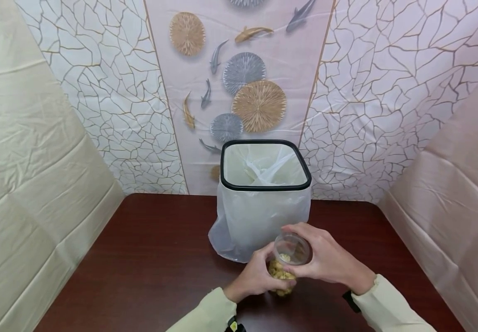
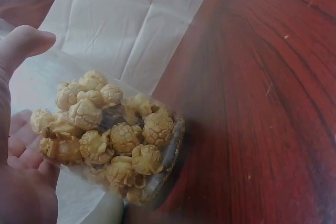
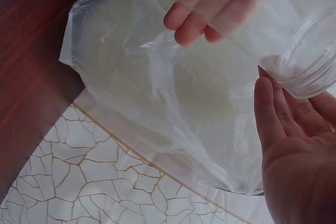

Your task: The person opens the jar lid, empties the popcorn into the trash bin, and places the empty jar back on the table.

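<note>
A clear plastic jar (image 1: 292,249) with popcorn (image 1: 279,278) in its lower part is between my two hands, just in front of a bin. My left hand (image 1: 256,274) grips the jar's side, thumb and fingers on opposite sides. Around the jar's top, my right hand (image 1: 326,255) holds the rim with thumb and fingers. In the left wrist view, golden popcorn (image 2: 123,139) shows through the wall near the base. The right wrist view shows the ridged clear rim (image 3: 307,69) by the right fingers. Whether a clear lid covers it, I cannot tell.
A white bin (image 1: 264,214) with a black rim (image 1: 265,188) stands behind the hands, lined with a translucent bag (image 1: 224,237) that hangs over its outside. The dark red-brown table (image 1: 152,258) reaches back to a patterned cloth wall (image 1: 127,92).
</note>
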A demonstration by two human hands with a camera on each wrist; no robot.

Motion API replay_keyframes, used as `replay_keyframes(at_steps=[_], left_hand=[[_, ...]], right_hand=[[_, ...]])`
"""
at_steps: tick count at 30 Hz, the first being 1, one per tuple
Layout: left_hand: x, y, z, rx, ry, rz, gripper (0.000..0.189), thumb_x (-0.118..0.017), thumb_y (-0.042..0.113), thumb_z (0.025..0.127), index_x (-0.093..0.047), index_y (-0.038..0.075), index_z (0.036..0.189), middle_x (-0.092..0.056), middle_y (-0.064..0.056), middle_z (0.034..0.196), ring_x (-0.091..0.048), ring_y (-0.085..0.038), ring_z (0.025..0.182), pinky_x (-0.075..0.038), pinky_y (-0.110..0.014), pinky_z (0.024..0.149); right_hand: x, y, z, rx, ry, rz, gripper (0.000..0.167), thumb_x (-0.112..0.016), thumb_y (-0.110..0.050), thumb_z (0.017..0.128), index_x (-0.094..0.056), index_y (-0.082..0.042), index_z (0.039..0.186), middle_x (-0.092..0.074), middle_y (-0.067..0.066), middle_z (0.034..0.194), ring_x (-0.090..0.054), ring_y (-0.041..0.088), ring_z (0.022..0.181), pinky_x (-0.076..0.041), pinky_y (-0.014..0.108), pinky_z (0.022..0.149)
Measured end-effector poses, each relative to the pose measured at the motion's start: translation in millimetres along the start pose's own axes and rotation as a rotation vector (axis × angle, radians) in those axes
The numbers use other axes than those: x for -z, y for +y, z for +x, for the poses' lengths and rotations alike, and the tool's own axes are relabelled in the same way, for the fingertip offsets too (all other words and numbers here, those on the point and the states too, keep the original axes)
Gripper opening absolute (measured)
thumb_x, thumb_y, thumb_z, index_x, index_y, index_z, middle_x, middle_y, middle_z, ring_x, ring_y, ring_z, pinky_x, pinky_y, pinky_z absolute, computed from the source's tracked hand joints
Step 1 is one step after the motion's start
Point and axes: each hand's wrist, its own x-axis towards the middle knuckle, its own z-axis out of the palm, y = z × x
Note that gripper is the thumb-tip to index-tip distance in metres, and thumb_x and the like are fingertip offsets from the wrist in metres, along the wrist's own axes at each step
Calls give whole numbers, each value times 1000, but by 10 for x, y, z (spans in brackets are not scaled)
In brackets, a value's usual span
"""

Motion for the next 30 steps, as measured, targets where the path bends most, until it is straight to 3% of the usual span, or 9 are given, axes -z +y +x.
replay_keyframes(at_steps=[10, 13, 17, 24, 30], left_hand=[[127, 168, -129, -32, 30, 41, 73, -92, 21, 80, -59, 16, 145, -73, -1, 130, -70, -7, 109, -56, -25, 96], [177, 217, -170, -49, 47, 65, 74, -93, 21, 79, -59, 15, 145, -74, -8, 130, -70, -6, 108, -57, -26, 96], [251, 282, -230, -68, 83, 127, 76, -94, 21, 76, -61, 14, 144, -76, -4, 127, -70, -6, 107, -57, -26, 95], [424, 371, -346, -197, 132, 299, 79, -97, 15, 71, -61, 7, 142, -78, -5, 123, -72, -8, 107, -60, -28, 91], [570, 507, -442, -127, 157, 425, 77, -97, 21, 70, -63, 11, 139, -75, -5, 124, -69, -8, 107, -59, -25, 92]], right_hand=[[65, -96, 32, -13, -36, 39, 77, -96, -44, 74, -62, -22, 140, -69, -10, 127, -70, 7, 107, -57, 21, 89], [67, -122, 56, 10, -38, 39, 77, -95, -43, 75, -62, -21, 141, -69, -9, 128, -70, 9, 108, -57, 23, 90], [53, -162, 108, 48, -57, 61, 75, -93, -42, 78, -60, -18, 141, -70, -7, 126, -71, 13, 106, -58, 27, 88], [14, -235, 198, 48, -126, 96, 77, -90, -47, 81, -59, -13, 142, -68, -7, 126, -67, 7, 107, -60, 29, 87], [-59, -255, 217, 82, -106, 85, 80, -89, -49, 80, -59, -7, 141, -68, -4, 128, -65, 6, 112, -59, 33, 91]])
